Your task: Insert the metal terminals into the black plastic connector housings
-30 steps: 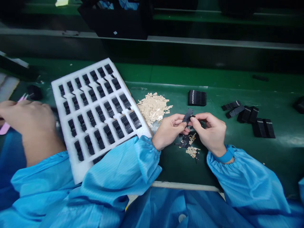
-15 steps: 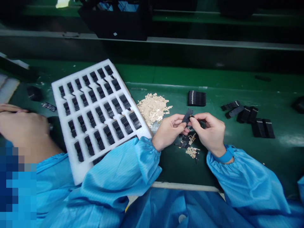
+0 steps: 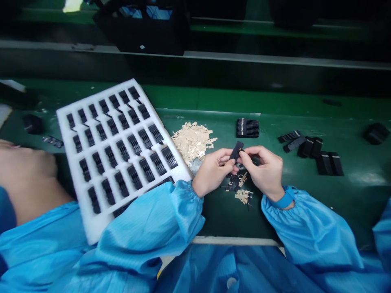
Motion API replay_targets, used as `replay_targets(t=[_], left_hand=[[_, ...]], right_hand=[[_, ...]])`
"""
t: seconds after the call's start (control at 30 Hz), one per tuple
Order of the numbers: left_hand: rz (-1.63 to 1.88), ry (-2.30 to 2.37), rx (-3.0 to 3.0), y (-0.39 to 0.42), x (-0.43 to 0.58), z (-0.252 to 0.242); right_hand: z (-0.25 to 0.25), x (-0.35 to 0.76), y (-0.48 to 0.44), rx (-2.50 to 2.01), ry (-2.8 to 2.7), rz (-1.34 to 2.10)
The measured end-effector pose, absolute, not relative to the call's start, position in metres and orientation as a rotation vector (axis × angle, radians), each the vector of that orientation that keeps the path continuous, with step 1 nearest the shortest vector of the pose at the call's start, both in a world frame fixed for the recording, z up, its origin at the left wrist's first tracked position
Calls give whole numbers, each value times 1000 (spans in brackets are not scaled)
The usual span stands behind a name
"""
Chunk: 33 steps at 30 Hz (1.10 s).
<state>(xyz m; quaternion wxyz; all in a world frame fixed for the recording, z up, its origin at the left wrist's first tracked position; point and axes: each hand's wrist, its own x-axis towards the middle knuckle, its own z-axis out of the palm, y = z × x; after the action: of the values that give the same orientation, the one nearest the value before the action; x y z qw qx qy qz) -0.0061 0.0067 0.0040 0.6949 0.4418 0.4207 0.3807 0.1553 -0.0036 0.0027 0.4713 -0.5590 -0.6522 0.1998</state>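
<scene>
My left hand [image 3: 214, 169] grips a flat, oblong black plastic piece [image 3: 236, 150], tilted with its upper end leaning right. At the piece's right side, the thumb and fingers of my right hand [image 3: 264, 167] are pinched together; what lies between the fingertips is too small to make out. Below both hands are small black parts [image 3: 233, 184] and a little cluster of beige strips [image 3: 243, 196] on the green bench. A larger heap of flat beige pieces [image 3: 193, 140] lies just beyond my left hand.
A white foam tray [image 3: 87, 240] with rows of slotted black parts stands on my left, partly under my sleeve. Stacked black parts [image 3: 247, 128] lie ahead, more black blocks [image 3: 330, 163] to the right. Another person's hand [image 3: 27, 162] is at the far left. A dark bin [image 3: 140, 32] sits behind.
The whole view has shifted slightly, so most things appear a little further left. Both hands keep their hold, and the black piece is turned slightly between them.
</scene>
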Motion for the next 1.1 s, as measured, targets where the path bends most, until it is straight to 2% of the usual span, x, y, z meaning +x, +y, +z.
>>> replay_targets(t=[0.53, 0.8, 1.1], left_hand=[[890, 1011, 1087, 1, -5, 2], [860, 879, 815, 3, -5, 9], [840, 927, 897, 2, -4, 8]], right_hand=[[-2, 163, -2, -1294, -1877, -10], [5, 157, -6, -1222, -1725, 278], [4, 153, -7, -1230, -1758, 401]])
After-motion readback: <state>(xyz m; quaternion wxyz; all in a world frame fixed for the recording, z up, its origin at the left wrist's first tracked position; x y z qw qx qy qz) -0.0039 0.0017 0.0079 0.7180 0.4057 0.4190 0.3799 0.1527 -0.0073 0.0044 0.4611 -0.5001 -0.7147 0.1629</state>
